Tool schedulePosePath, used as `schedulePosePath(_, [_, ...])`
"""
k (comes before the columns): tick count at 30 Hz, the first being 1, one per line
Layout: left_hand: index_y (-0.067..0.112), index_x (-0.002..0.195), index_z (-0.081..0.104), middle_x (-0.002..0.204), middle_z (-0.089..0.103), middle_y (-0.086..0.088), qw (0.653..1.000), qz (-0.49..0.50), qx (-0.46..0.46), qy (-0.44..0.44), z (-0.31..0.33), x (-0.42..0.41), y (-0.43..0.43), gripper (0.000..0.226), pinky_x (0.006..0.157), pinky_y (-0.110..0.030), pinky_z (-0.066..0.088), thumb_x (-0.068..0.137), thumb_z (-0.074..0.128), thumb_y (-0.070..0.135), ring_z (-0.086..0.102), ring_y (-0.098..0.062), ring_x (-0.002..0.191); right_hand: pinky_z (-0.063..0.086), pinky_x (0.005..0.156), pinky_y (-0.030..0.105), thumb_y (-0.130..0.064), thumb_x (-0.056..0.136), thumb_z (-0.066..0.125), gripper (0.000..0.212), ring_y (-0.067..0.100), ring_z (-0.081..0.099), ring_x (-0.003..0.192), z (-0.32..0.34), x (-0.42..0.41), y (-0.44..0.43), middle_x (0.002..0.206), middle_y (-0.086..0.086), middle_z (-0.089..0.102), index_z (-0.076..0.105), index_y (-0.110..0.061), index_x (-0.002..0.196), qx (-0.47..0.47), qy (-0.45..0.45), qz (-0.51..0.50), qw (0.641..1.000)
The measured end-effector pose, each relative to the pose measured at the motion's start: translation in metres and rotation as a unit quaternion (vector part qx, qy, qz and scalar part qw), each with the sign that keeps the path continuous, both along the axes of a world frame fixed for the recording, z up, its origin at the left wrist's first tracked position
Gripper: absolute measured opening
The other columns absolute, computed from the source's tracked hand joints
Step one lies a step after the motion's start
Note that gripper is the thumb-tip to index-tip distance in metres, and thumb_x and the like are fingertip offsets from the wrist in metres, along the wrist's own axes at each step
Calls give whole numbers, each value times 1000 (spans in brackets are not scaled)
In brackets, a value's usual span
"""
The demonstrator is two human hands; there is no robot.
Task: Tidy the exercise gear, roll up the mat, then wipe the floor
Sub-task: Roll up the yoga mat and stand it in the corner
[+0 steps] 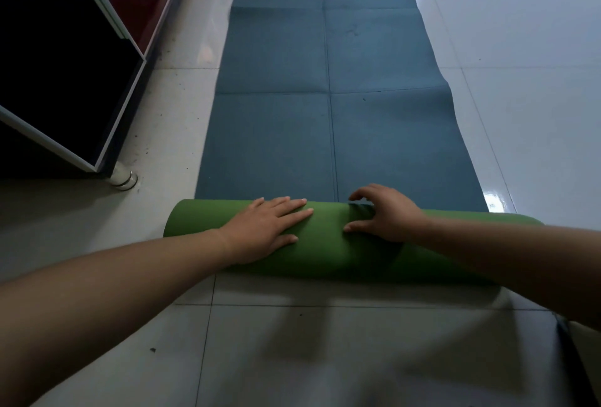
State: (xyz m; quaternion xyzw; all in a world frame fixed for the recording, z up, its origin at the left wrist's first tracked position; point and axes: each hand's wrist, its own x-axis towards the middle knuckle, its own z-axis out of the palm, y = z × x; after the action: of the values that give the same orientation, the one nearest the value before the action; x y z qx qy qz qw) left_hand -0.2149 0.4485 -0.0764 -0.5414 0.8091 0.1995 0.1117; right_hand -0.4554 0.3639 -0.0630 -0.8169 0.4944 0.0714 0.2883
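Observation:
The exercise mat [328,133] lies flat on the tiled floor, blue side up, stretching away from me. Its near end is rolled into a thick roll [325,254] that shows the green underside and lies crosswise in front of me. My left hand [266,228] presses flat on the top of the roll, fingers straight and pointing right. My right hand [387,215] rests on the roll just right of the middle, fingers spread and bent over its far edge where the roll meets the flat mat.
A dark cabinet [65,81] with a white frame and a round metal foot [125,179] stands at the left, close to the mat's left edge. Glossy pale floor tiles [520,49] lie to the right and in front of the roll.

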Motion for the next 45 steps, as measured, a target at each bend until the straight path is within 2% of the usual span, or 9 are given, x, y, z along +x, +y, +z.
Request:
schedulePosePath(4, [40,147,5,157,5,15,1000,8,18,-8,-1,6,-12,57,114,-44,19,97,31,48,12,-14,144,34,103,37,-56,82,57,59,18,42,127,0,-2,22,138,-3,44,46,-25,131,-90,5,42,995])
schedulePosePath(9, [43,146,6,157,12,8,1000,2,24,-12,-1,10,-19,56,111,-46,27,96,31,50,19,-18,142,11,116,42,-71,72,57,95,14,16,140,3,-10,37,153,-5,19,20,-24,146,-65,38,90,993])
schedulePosePath(12, [43,146,8,156,17,4,1000,6,21,-6,1,10,-19,55,110,-46,29,96,30,50,23,-20,140,13,115,41,-73,63,64,106,15,17,140,4,-12,31,152,-5,19,17,-26,146,-57,45,102,992])
schedulePosePath(21, [26,145,29,148,35,0,996,14,-88,26,13,12,-14,65,106,-33,35,88,28,58,37,-19,132,28,105,37,-69,65,66,95,18,36,128,3,-6,5,140,-2,34,30,-28,142,-67,26,87,994])
schedulePosePath(26, [32,149,9,156,18,-1,998,18,-41,-34,12,15,-12,86,115,-38,23,80,42,72,22,-22,141,26,108,48,-68,67,64,83,18,31,131,7,0,-1,140,-7,40,37,-34,138,-80,28,50,995])
schedulePosePath(30, [39,147,5,156,18,0,998,51,3,-40,13,16,-25,84,114,-40,26,80,45,70,22,-23,141,16,112,55,-66,76,57,72,17,29,134,9,-1,5,144,-8,37,37,-34,138,-89,20,27,995])
schedulePosePath(35, [40,147,6,156,18,2,998,60,26,-19,15,17,-30,83,114,-37,25,81,46,68,22,-21,140,11,112,58,-75,59,65,107,19,21,139,10,-3,2,150,-6,24,20,-30,145,-67,77,98,990])
schedulePosePath(39, [38,148,4,156,17,2,998,43,34,-20,12,21,-28,103,114,-38,22,67,57,75,21,-21,140,16,111,56,-72,57,69,110,20,22,137,4,-3,1,149,-5,25,18,-30,145,-75,91,110,987])
schedulePosePath(45, [40,144,20,138,46,6,996,81,17,23,11,20,-36,96,103,-36,38,65,71,62,43,-19,123,32,101,49,-68,60,70,88,20,41,124,3,3,-13,135,-7,47,36,-35,134,-77,72,86,991])
